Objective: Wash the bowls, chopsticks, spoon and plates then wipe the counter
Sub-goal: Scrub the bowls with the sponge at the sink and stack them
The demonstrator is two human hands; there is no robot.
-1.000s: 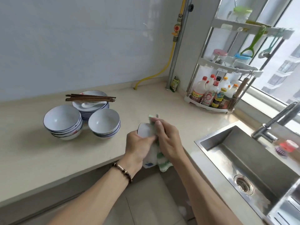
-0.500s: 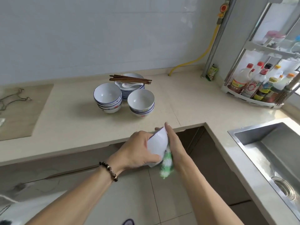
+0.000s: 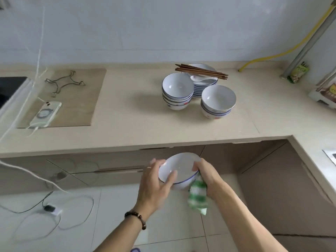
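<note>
A: Reading labels first: green packet [image 3: 298, 73] leaning at the foot of the grey pipe [image 3: 309, 40], far right of the counter [image 3: 127, 128]. Print on it is too blurred to read. Red-and-yellow label on something in the white rack [image 3: 325, 96] at the right edge, also illegible.

B: Phone?

A: White phone [image 3: 45, 113] face down on the wooden board [image 3: 72, 99], round ring on its back, cable plugged in. No readable writing. Wire trivet [image 3: 64, 84] on the same board.

B: Held bowl, relative to the grip?

A: White bowl with blue rim line [image 3: 179, 170], held in front of the counter edge, over the floor, opening tilted toward the camera. Left hand [image 3: 154, 186]: thumb over the near rim into the bowl, fingers spread along the left outer wall. Partly motion-blurred. Right hand [image 3: 207, 177]: fingers curled round the right rim, green-and-white checked cloth [image 3: 198, 195] bunched between palm and bowl, its tail hanging below.

B: Remaining dishes?

A: On the counter, well apart from the hands: left stack of bowls [image 3: 177, 91], right stack of bowls [image 3: 218, 101], stack of plates [image 3: 205, 84] just behind them. White spoon [image 3: 197, 78] lies in the top plate; brown chopsticks [image 3: 200, 71] rest across its rim.
</note>
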